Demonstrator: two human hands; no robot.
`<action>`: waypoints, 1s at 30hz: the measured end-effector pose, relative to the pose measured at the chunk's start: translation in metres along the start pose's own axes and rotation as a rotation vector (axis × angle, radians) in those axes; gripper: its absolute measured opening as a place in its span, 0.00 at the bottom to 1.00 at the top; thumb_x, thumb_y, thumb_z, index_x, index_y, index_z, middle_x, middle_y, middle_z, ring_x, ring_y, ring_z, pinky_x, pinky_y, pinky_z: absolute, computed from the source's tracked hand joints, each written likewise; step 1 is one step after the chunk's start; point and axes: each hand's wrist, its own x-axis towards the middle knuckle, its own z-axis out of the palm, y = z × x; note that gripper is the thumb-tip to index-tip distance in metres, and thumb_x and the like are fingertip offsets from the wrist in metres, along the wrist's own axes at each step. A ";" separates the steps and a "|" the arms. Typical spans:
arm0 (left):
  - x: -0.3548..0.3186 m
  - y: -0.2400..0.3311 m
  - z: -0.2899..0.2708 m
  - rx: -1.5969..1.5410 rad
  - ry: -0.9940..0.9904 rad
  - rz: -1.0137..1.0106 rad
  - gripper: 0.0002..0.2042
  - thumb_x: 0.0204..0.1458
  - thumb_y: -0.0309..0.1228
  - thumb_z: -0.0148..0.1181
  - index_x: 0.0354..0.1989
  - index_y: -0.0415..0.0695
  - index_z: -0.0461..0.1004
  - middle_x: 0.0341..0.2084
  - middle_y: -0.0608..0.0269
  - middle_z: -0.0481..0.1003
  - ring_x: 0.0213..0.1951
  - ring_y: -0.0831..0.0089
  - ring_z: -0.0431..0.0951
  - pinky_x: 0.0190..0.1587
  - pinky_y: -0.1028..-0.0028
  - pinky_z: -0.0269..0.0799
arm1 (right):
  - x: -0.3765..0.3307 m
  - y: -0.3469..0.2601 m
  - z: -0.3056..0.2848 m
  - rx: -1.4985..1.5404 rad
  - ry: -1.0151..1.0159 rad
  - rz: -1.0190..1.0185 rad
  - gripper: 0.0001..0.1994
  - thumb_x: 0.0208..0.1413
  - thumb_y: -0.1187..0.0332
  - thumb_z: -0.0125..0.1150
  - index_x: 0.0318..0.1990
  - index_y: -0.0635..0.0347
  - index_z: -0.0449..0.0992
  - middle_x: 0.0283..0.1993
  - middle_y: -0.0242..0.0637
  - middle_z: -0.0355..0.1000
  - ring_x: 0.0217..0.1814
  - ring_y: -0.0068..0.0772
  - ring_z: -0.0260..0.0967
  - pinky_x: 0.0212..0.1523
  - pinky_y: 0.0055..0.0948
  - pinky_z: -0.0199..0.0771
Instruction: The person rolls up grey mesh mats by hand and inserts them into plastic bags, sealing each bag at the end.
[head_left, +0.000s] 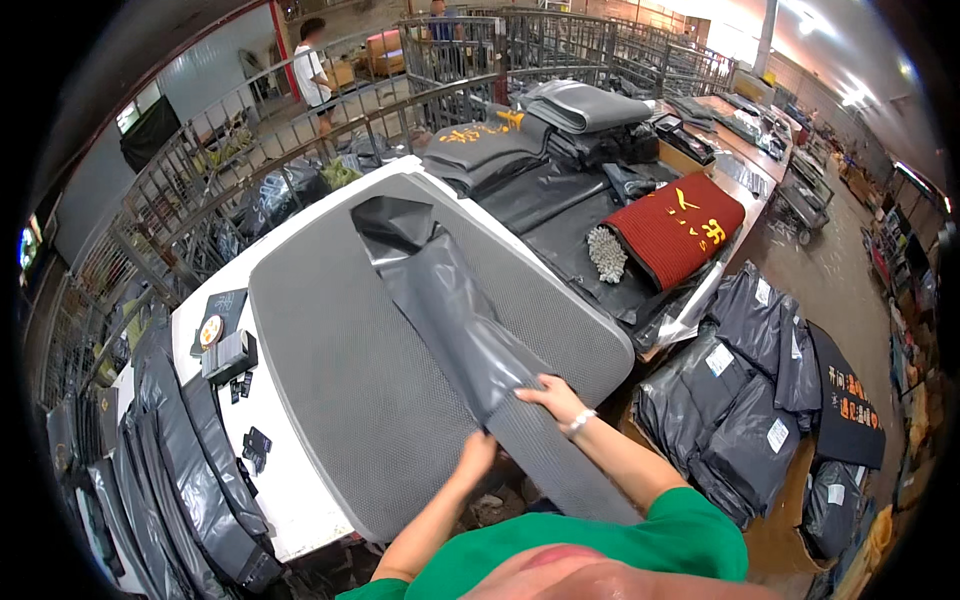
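Note:
A long folded grey ribbed mat (560, 460) reaches from my body into a shiny dark plastic bag (450, 315). The bag stretches toward the far left, and its far end lies flattened. At the bag's mouth, my right hand (555, 400) is closed on the right edge, where bag and mat meet. My left hand (477, 455) is closed on the left edge of the mouth; its fingertips are partly hidden. Underneath lies a large grey textured mat (335, 350) with rounded corners, on a white table (305, 515).
Dark plastic bags (185, 480) lie along the left, near a small box of cards (230, 357). A rolled red mat (675, 230) and folded grey mats (585, 105) are beyond the table. Packed parcels (735, 405) fill a carton at right. Metal railings (230, 165) stand behind; a person (312, 75) is farther back.

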 end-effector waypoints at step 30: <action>-0.075 0.009 -0.117 1.009 0.038 0.136 0.11 0.41 0.28 0.53 0.29 0.33 0.75 0.30 0.40 0.75 0.35 0.47 0.76 0.38 0.55 0.71 | 0.032 0.066 0.031 -1.804 -0.415 -0.656 0.08 0.50 0.71 0.49 0.33 0.60 0.74 0.35 0.46 0.74 0.40 0.48 0.72 0.41 0.43 0.73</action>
